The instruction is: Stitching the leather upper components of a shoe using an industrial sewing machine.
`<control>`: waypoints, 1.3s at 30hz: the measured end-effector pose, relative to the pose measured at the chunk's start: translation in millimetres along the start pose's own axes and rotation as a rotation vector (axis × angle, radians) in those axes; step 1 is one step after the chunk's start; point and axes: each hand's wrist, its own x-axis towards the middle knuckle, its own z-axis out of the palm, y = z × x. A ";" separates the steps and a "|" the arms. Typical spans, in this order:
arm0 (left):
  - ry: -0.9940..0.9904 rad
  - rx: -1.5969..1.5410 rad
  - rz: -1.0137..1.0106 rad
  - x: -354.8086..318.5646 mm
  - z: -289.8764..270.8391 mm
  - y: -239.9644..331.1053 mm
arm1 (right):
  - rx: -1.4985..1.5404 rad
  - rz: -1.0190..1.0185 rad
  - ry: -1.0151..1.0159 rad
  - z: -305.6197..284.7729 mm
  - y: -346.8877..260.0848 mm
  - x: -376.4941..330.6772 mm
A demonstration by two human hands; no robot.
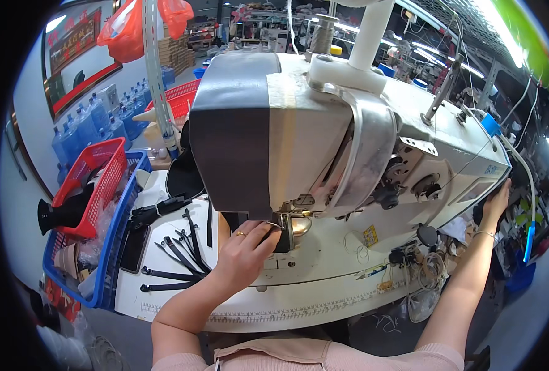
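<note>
A large white and dark grey sewing machine (234, 154) stands over a white table in front of me. My left hand (246, 250), with a ring on one finger, is at the needle area under the machine's head. Its fingers are closed together against a small dark piece, mostly hidden by the fingers and the machine. On the far right, my right hand (500, 198) reaches round the end of the machine, where the handwheel would be; its fingers are largely hidden. Several black straps with buckle-like ends (185, 250) fan out on the table left of my left wrist.
A blue basket (104, 272) with a red basket (95, 179) in it stands at the left table edge. A phone (135, 248) lies beside it. A blue-handled pointed tool (371, 272) and a tape coil (432, 272) lie right. A ruler strip (274, 314) runs along the near edge.
</note>
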 end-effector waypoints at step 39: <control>0.294 -0.288 -0.624 9.2 -12.9 -61.1 | -1.103 -0.451 -1.260 -15.6 -15.1 -389.7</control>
